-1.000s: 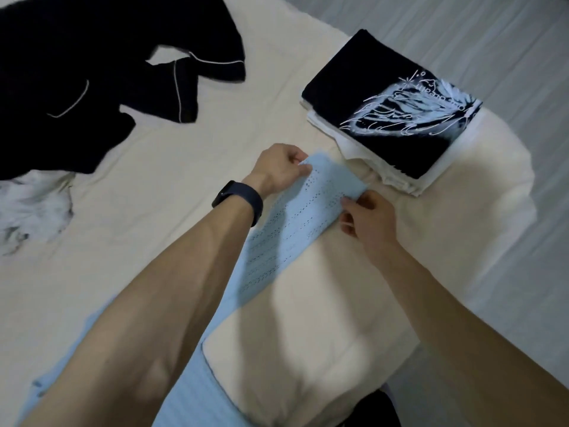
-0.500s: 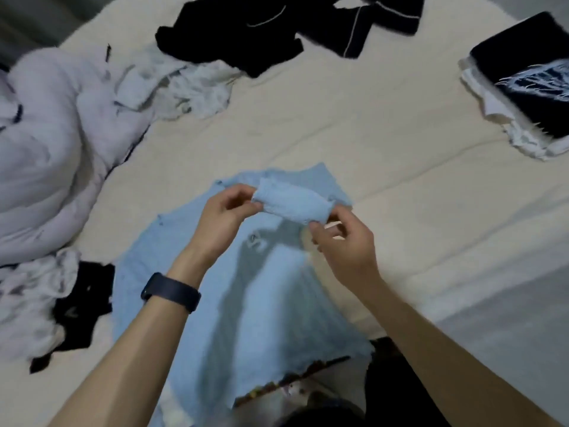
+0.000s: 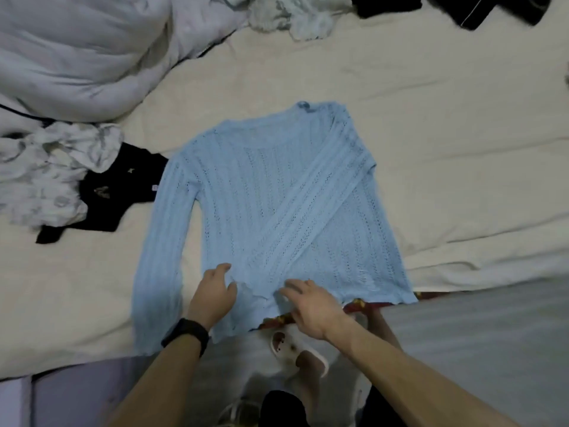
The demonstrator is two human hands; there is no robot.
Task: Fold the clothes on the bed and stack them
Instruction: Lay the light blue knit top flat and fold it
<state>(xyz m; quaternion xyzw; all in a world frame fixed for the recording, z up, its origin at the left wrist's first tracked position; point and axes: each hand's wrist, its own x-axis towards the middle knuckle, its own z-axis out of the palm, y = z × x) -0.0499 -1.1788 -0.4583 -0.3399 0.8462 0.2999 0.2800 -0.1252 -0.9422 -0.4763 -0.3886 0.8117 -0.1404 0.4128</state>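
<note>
Sleeve (image 3: 308, 204), held aloft moments ago, now lies across the blue sweater (image 3: 234, 186); left hand (image 3: 214, 292) and right hand (image 3: 311, 303) rest loosely spread at its cuff. First fold judged done.

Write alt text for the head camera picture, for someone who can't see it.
A light blue knit sweater lies flat on a cream bed, one sleeve folded diagonally across its front. The left hand and right hand touch it near the hem. Unfolded black and white clothes lie to its left.

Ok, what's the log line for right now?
blue sweater: flat, one sleeve folded across | left hand: touches sweater | right hand: touches hem
</note>
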